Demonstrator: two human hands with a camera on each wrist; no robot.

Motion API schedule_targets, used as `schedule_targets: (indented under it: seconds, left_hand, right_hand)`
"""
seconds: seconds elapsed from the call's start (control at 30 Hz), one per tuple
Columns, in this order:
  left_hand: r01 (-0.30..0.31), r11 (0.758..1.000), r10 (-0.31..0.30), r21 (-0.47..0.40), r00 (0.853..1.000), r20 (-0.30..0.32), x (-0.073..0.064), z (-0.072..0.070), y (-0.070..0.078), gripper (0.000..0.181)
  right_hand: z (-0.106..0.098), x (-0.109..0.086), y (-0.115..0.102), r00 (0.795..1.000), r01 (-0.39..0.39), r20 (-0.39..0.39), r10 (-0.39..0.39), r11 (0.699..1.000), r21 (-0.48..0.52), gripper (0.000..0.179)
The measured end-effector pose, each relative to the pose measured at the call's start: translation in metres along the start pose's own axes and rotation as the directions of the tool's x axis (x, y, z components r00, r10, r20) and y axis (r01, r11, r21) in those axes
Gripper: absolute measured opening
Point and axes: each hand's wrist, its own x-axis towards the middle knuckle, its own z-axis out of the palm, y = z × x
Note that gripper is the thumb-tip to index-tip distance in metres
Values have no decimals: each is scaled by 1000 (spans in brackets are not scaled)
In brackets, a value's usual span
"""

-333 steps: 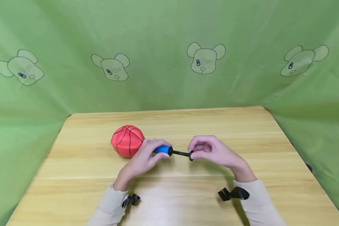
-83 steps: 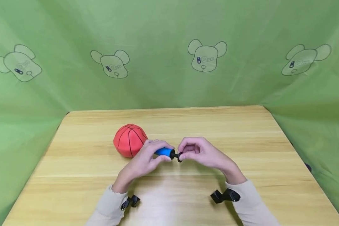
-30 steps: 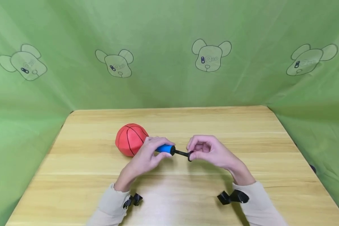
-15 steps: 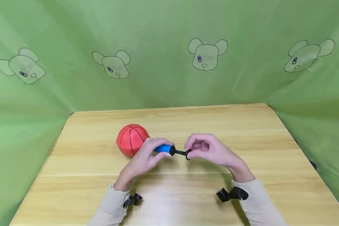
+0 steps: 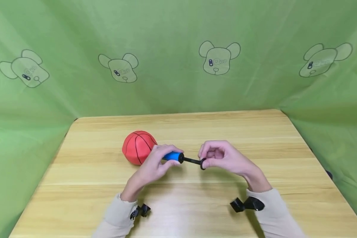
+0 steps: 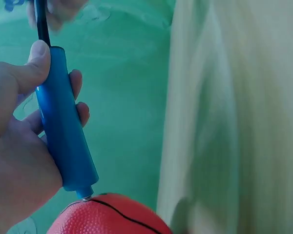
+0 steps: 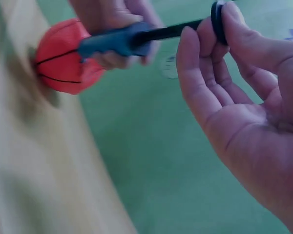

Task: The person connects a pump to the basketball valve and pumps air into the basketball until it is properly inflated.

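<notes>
My left hand (image 5: 154, 165) grips the blue barrel of a hand pump (image 5: 174, 157), thumb on one side and fingers round the other. In the left wrist view the pump's tip, with a bit of metal at its end, meets the top of a red toy basketball (image 6: 112, 214). The ball (image 5: 138, 147) sits on the table, its sides a little flat and dented. My right hand (image 5: 226, 158) pinches the round black end of the plunger (image 7: 218, 23) between thumb and fingers. A long stretch of black rod (image 5: 191, 160) shows out of the barrel.
The wooden table (image 5: 178, 211) spreads round both hands. Green cloth (image 5: 166, 96) with printed bear heads hangs behind it and along both sides. Black wrist mounts (image 5: 247, 204) sit at both sleeve cuffs.
The plunger stood nearly fully in 2.8 seconds ago; my right hand has since drawn it out, moving right again in the last half second. The ball looks rounder than 11.1 seconds ago.
</notes>
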Motion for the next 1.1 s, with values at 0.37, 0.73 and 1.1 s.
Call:
schedule_targets:
  seconds: [0.37, 0.73, 1.1]
  left_hand:
    - [10, 999, -12, 31, 999, 36, -4, 10, -2, 24]
    - [19, 1000, -20, -16, 999, -49, -2, -15, -6, 29]
    - [-27, 997, 27, -74, 1000, 2, 4, 3, -2, 26]
  right_hand:
    - [13, 17, 27, 992, -124, -12, 124, 992, -27, 11]
    - [-3, -9, -23, 997, 81, 1, -81, 997, 11, 18]
    - [10, 7, 6, 998, -15, -60, 16, 1000, 15, 12]
